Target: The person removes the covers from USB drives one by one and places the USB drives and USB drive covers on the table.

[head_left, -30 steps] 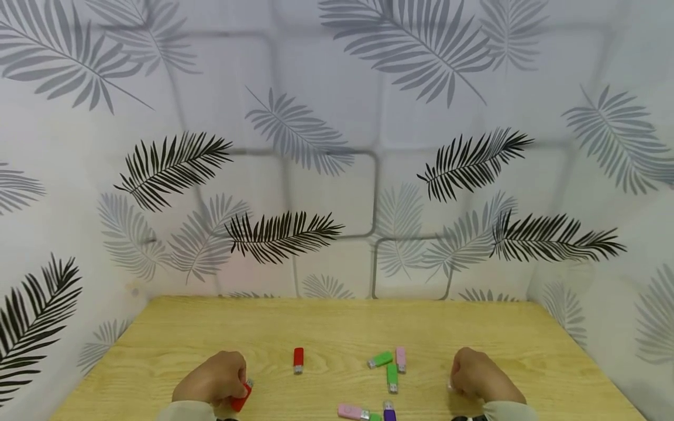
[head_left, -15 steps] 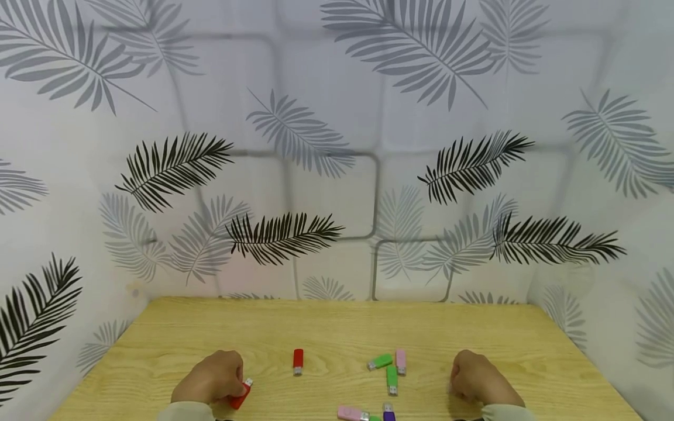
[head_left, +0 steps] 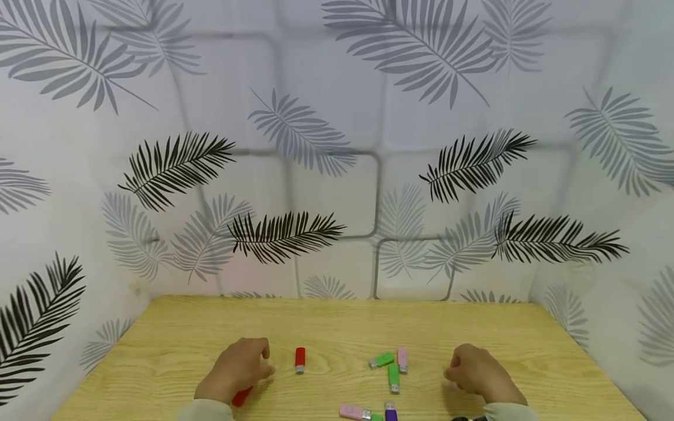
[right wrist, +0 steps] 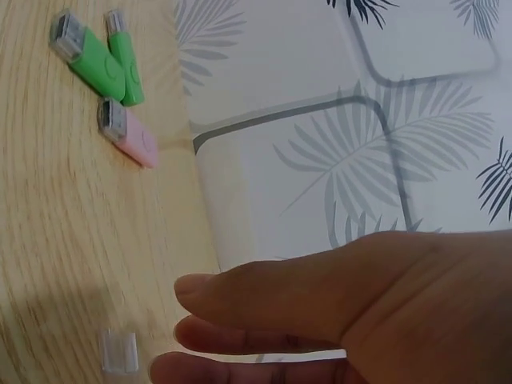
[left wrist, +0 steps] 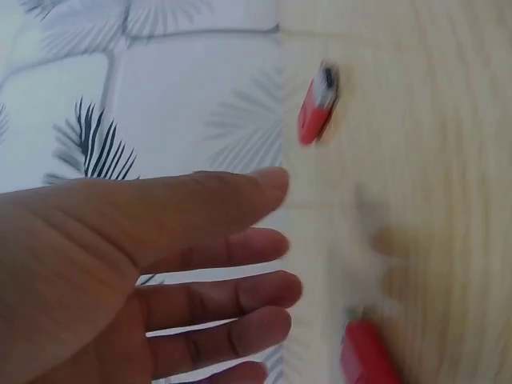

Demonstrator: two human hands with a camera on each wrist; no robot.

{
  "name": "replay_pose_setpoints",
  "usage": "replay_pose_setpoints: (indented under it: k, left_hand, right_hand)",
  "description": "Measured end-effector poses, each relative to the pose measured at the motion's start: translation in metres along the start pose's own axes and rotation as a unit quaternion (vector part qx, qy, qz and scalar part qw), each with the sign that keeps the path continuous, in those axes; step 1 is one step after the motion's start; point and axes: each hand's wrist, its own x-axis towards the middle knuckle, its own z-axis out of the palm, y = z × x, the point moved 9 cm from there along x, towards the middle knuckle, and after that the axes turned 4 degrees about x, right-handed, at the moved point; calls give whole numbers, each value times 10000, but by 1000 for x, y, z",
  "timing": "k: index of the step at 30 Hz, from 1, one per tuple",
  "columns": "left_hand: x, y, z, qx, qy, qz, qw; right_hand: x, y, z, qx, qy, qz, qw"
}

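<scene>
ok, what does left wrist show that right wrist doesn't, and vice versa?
Left wrist only: the left hand, an oblong red plastic USB stick with a silvery plug, and a second red plastic stick, cut off by the bottom edge.

Right wrist only: the right hand, two oblong green plastic USB sticks, an oblong pink plastic USB stick, and a clear, boxy plastic piece.

Both: the light wood-grain tabletop and white leaf-print backdrop.

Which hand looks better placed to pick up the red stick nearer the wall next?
Probably the left hand: it looks empty and that red stick lies close by. The right hand is farther off, with two green sticks in between.
</scene>
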Motion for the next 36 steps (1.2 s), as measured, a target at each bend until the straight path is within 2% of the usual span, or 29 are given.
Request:
replay_pose_setpoints:
  k: [4, 7, 10, 14, 18, 21, 26, 36]
  left_hand:
    - [7, 18, 13, 5, -179, 351, 9992]
    - [7, 31, 26, -90, -490, 695, 9963]
    - [6, 43, 37, -116, -625, 1002, 9929]
    - [3, 55, 44, 53, -688, 1128, 9912]
    - [2, 59, 44, 393, -602, 1103, 9913]
    - [2, 61, 40, 644, -312, 1203, 9902]
    - [1, 64, 34, 719, 116, 1384, 9877]
    - [0, 66, 28, 533, 102, 1409, 9885]
  right_hand:
    - [0, -6, 1, 63, -22, -52, 10000]
    - [2, -11, 2, 160, -48, -77, 9998]
    - [3, -16, 3, 208, -91, -158, 9996]
    - [5, -23, 6, 402, -267, -309, 9984]
    - [4, -28, 8, 550, -421, -478, 9965]
    - [2, -31, 8, 603, -498, -625, 9950]
    - [0, -36, 7, 727, -611, -842, 9919]
    - [-7, -51, 4, 750, -694, -1092, 9888]
